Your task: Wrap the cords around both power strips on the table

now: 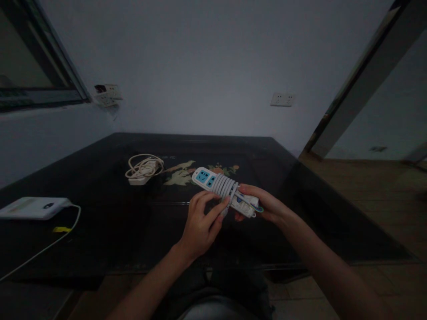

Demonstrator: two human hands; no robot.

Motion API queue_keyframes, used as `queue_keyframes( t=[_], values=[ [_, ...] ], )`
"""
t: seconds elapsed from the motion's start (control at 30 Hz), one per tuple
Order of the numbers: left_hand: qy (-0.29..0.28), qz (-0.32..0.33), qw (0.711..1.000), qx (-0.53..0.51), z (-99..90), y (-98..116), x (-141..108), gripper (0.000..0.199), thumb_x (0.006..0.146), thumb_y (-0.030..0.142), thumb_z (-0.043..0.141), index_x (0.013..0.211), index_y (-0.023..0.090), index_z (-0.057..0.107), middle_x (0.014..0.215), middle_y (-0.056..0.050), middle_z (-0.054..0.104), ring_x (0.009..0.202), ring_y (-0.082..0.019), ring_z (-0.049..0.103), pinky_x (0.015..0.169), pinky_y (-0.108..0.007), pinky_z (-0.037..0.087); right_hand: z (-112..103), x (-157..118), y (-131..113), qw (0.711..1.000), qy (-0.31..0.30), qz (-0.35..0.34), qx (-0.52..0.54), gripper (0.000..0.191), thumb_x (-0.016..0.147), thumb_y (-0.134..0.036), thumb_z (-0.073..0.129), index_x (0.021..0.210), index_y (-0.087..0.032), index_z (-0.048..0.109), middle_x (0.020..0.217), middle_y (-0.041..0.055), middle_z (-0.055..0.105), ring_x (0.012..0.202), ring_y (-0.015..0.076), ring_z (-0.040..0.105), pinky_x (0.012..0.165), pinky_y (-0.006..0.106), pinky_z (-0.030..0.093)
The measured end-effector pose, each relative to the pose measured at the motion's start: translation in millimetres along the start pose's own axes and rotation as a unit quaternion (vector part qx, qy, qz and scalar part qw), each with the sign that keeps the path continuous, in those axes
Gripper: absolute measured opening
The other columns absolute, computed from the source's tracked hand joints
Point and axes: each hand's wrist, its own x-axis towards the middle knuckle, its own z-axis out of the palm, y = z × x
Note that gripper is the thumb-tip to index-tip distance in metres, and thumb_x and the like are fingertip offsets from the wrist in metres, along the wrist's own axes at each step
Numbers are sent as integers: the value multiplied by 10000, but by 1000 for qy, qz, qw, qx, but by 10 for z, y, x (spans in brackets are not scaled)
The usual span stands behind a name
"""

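Observation:
A white power strip (201,175) with blue socket faces is held above the dark table, tilted down toward the right. Its grey-white cord (224,184) is wound round the middle in several turns. My right hand (263,201) grips the strip's right end, thumb on top and fingertips underneath. My left hand (204,218) is closed at the wound cord, with thumb and index finger pressed against the coils. A thin strap with a blue-green tip (259,209) sticks out near my right palm. What lies beneath the strip is partly hidden by my hands.
On the dark table (133,240), a second power strip (138,181) lies with its cream cord bundled on top. A white box-like device (40,208) with a cable and a yellow scrap (62,229) are at left. Wall sockets (283,99) are behind.

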Motion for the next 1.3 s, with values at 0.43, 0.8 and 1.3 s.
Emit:
queue_keyframes(
  t=[0.43, 0.8, 1.3],
  values=[
    [-309, -31, 950, -31, -330, -148, 552, 1181, 471, 575, 808, 1460, 303, 223, 1332, -130, 482, 1202, -353, 467, 1008, -546, 341, 209, 57, -538, 954, -103, 6, -282, 123, 771, -260, 645, 839, -158, 662, 739, -29, 671, 634, 93, 630, 593, 197, 555],
    [-82, -328, 804, -489, 0, -101, 241, 913, 507, 588, 797, 1231, 173, 427, 1129, -108, 600, 994, -242, 584, 852, -338, 458, 448, -48, -731, 857, 109, -180, -471, 486, 897, -551, 420, 815, -132, 653, 730, 77, 665, 605, 150, 618, 545, 272, 518],
    [-72, -480, 604, -632, -34, 54, -38, 635, 632, 288, 818, 1198, 184, 550, 1046, -69, 660, 871, -190, 632, 745, -262, 489, 524, -230, -115, 841, 195, -309, -400, 91, 798, -256, 651, 785, -179, 696, 757, 32, 665, 673, 145, 620, 581, 255, 490]
  ],
)
